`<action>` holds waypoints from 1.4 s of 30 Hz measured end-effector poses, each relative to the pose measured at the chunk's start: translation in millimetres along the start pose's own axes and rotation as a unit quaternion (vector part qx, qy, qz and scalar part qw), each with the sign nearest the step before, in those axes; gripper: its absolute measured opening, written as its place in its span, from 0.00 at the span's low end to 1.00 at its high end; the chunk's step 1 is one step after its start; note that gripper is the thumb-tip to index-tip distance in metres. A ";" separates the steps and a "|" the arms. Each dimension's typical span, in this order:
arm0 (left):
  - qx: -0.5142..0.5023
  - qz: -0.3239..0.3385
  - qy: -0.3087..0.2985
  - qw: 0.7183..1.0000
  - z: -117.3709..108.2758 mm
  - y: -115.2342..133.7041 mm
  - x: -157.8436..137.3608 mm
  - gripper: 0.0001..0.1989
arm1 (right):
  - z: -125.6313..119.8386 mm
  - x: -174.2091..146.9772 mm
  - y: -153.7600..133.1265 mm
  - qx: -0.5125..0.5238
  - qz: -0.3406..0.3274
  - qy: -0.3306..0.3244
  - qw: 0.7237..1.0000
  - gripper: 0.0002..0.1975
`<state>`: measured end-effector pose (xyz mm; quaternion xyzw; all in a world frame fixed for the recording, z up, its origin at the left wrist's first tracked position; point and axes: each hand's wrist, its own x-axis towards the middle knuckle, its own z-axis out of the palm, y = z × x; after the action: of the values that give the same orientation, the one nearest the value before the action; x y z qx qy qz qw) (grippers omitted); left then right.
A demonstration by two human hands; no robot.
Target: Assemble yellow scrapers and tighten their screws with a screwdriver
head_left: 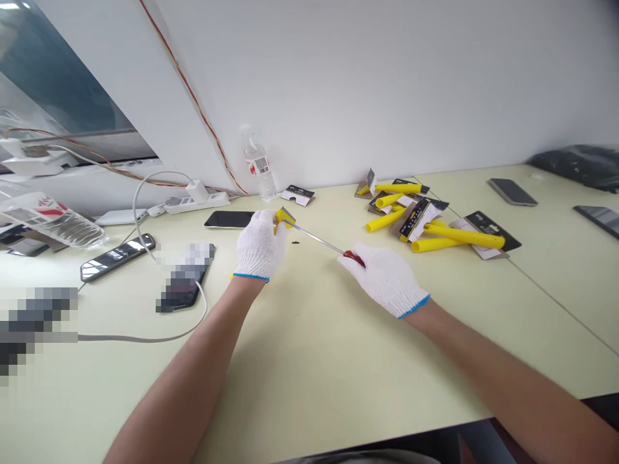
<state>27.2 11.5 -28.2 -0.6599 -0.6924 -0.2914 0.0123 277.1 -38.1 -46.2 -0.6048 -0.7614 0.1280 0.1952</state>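
My left hand (262, 245), in a white knit glove with a blue cuff, is closed around a yellow plastic tool (286, 218). The tool's angled head shows past my fingers, and a bit of yellow peeks out by the wrist; most of it is hidden. My right hand (387, 278), gloved the same way, grips the red handle of a screwdriver (319, 240). Its long metal shaft points left, with the tip at the yellow head; whether it sits in a screw is too small to tell. A small black piece (295, 242) lies on the table just below the shaft.
Several yellow tube-handled tools (438, 243) with black cards lie in a pile at right. A loose card (298, 195) and an upright water bottle (258, 164) are near the wall. Phones (118, 256), a white cable (145, 339) and a power strip (198, 201) occupy the left.
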 end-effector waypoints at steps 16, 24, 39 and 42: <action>-0.023 0.007 0.023 0.999 10.8 -5.8 2.9 0.15 | 0.3 -2.5 -5.5 0.077 -0.024 0.015 0.997 0.20; -0.010 0.011 0.015 1.000 5.2 -1.3 0.5 0.14 | -19.3 10.2 4.3 0.464 0.146 -0.325 0.811 0.20; 0.070 0.001 -0.006 0.998 11.8 -3.2 -0.7 0.13 | -4.5 4.1 -0.9 0.251 0.081 -0.152 0.952 0.25; 0.057 0.007 0.006 0.998 9.8 -2.9 -0.2 0.12 | -13.1 7.8 0.7 0.464 0.183 -0.321 0.805 0.26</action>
<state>28.1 15.5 -37.6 -0.6610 -0.7036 -0.2549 0.0558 282.1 -30.9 -33.7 -0.4946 -0.5058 0.6861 0.1698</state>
